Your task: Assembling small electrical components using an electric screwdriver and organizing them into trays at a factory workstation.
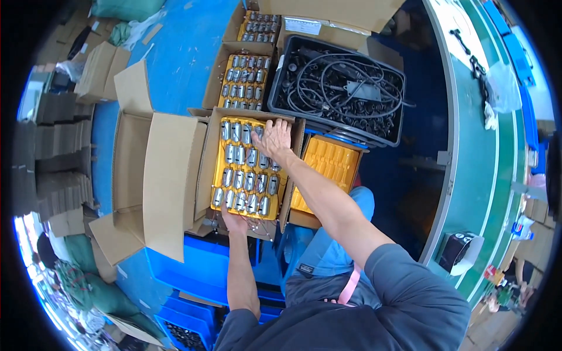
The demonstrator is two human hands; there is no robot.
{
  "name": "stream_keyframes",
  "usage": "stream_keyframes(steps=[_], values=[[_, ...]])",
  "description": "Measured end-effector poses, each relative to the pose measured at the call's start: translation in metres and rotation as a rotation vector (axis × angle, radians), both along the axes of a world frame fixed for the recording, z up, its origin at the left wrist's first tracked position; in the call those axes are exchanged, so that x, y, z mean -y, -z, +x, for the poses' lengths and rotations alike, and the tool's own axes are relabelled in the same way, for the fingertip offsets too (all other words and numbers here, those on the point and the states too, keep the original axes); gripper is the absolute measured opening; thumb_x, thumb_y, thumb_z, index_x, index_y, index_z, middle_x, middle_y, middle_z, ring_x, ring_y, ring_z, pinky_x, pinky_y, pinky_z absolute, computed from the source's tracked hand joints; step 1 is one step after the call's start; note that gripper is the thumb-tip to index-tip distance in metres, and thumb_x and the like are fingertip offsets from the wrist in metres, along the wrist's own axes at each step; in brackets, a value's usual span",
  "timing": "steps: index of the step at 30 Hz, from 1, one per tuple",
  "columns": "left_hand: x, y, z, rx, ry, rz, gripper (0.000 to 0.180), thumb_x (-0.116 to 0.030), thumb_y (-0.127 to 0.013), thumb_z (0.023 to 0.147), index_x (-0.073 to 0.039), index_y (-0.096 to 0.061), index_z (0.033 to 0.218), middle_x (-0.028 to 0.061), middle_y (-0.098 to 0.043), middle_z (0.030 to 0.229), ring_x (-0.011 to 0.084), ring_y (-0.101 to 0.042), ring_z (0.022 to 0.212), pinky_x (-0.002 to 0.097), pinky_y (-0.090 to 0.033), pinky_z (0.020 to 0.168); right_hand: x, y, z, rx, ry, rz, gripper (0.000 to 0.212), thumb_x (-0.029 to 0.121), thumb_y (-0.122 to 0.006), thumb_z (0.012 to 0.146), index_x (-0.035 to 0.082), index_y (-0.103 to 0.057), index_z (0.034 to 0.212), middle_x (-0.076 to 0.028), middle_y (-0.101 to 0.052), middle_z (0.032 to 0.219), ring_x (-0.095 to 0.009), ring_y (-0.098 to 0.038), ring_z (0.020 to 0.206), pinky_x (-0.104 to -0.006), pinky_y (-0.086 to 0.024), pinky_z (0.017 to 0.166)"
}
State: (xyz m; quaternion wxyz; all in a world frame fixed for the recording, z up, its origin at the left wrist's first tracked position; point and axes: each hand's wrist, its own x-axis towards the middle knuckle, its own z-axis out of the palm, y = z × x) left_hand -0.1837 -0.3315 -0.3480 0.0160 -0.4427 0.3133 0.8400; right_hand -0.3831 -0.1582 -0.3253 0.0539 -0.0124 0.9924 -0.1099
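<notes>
Centre of view, at a brown carton [204, 175]: yellow tray [220, 164] at the carton's mouth, set with rows of silver cylindrical motors [239, 155]. Thin wires [257, 226] trail past the tray's lower edge. Left hand [235, 222] at the lower left edge of the tray, thumb up against it, the other fingers mostly out of sight; cannot tell how far closed or how firm the hold. Right hand [275, 139] well open, fingers spread, laid over the motors at the tray's upper right corner, close to the carton's wall; nothing visibly gripped. Just right of this carton, partly under the right forearm: a second yellow tray [328, 159], moulded pockets showing. Above it, a black tub [401, 124] heaped with dark parts, a coiled cable [304, 88] lying on top. Up and left of the tub, another tray [227, 67] of similar motors. Left of the hands, an open carton [129, 164], flaps out. Below it, a blue bin [187, 266]. Far right, a green bench [468, 175] with a metal edge.
</notes>
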Motion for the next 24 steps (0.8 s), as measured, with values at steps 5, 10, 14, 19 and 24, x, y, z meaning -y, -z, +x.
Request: stream_keyframes(steps=[5, 10, 14, 19, 24], values=[[0.001, 0.001, -0.009, 0.029, 0.063, -0.058, 0.053, -0.045, -0.047, 0.09, -0.009, -0.044, 0.129, 0.008, -0.056, 0.118, 0.0256, -0.059, 0.098, 0.0397, -0.052, 0.079, -0.003, -0.001, -0.021, 0.269, -0.042, -0.21, 0.058, 0.047, -0.044, 0.087, -0.004, -0.052, 0.112, -0.017, -0.064, 0.083, -0.027, -0.063, 0.081, -0.0417, -0.048, 0.078], [-0.007, 0.009, -0.028, 0.25, 0.062, -0.366, 0.05, -0.035, -0.058, 0.087, -0.001, -0.048, 0.122, 0.0121, -0.056, 0.117, 0.0287, -0.06, 0.098, 0.0443, -0.054, 0.079, -0.012, -0.048, -0.027, 0.39, -0.19, -0.119, 0.033, 0.033, -0.051, 0.085, 0.009, -0.065, 0.103, -0.008, -0.068, 0.094, -0.024, -0.066, 0.086, -0.0406, -0.048, 0.08], [-0.049, -0.027, -0.038, 0.4, 0.148, -0.844, 0.043, -0.029, -0.069, 0.079, 0.007, -0.059, 0.101, 0.0167, -0.064, 0.098, 0.0295, -0.065, 0.077, 0.0434, -0.057, 0.065, -0.033, -0.036, 0.004, 0.277, -0.122, -0.271, 0.023, 0.027, -0.055, 0.078, 0.011, -0.069, 0.088, -0.01, -0.068, 0.088, -0.024, -0.066, 0.085, -0.0409, -0.052, 0.072], [0.017, 0.001, -0.005, 0.317, 0.028, -1.367, 0.058, -0.036, -0.076, 0.071, 0.015, -0.055, 0.089, 0.027, -0.062, 0.085, 0.0367, -0.062, 0.073, 0.0472, -0.049, 0.064, -0.015, -0.054, 0.044, 0.142, -0.182, -0.431, 0.019, 0.017, -0.054, 0.075, 0.003, -0.066, 0.075, -0.019, -0.066, 0.077, -0.032, -0.067, 0.072, -0.0427, -0.054, 0.064], [0.0, -0.083, 0.008, 0.175, 0.147, -1.558, 0.056, -0.031, -0.077, 0.071, 0.015, -0.054, 0.092, 0.0277, -0.062, 0.091, 0.0354, -0.061, 0.078, 0.0458, -0.048, 0.071, -0.054, -0.081, 0.078, -0.069, -0.138, -0.473, 0.027, 0.022, -0.051, 0.08, 0.001, -0.062, 0.068, -0.021, -0.063, 0.068, -0.035, -0.064, 0.064, -0.0454, -0.052, 0.058]])
